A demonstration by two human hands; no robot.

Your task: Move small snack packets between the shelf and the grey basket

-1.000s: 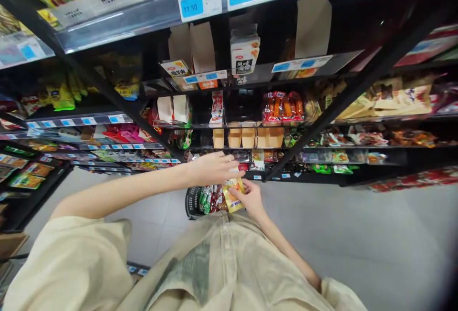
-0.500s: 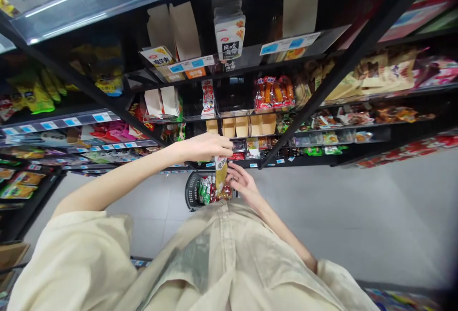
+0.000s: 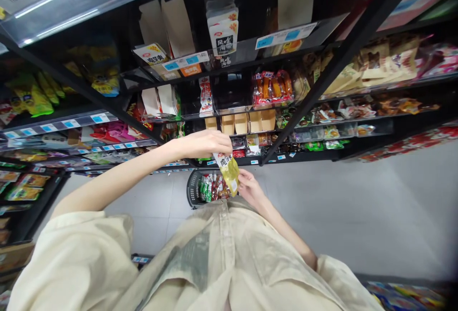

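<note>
A yellow-and-white snack packet [image 3: 228,171] with dark lettering hangs in front of my body. My left hand [image 3: 213,143] reaches across from the left and pinches the packet's top end, fingers bent downward. At its lower right edge, my right hand [image 3: 249,188] grips the packet between thumb and fingers. Below and behind it, a dark grey shopping basket [image 3: 193,190] stands on the floor. Green, red and brown wrapped snacks [image 3: 209,188] lie in the basket, partly hidden by the packet and my shirt.
Black shelves of snacks [image 3: 274,88] span the front, with a price-tag rail [image 3: 286,36] along one edge. A slanted black post [image 3: 322,77] crosses them at right. Grey tiled floor [image 3: 322,206] extends to the right. Another shelf [image 3: 26,187] stands at left.
The packet has turned to show its printed face, and its lower end has swung right. My right hand's fingers have closed on its edge. My left hand keeps its hold on top.
</note>
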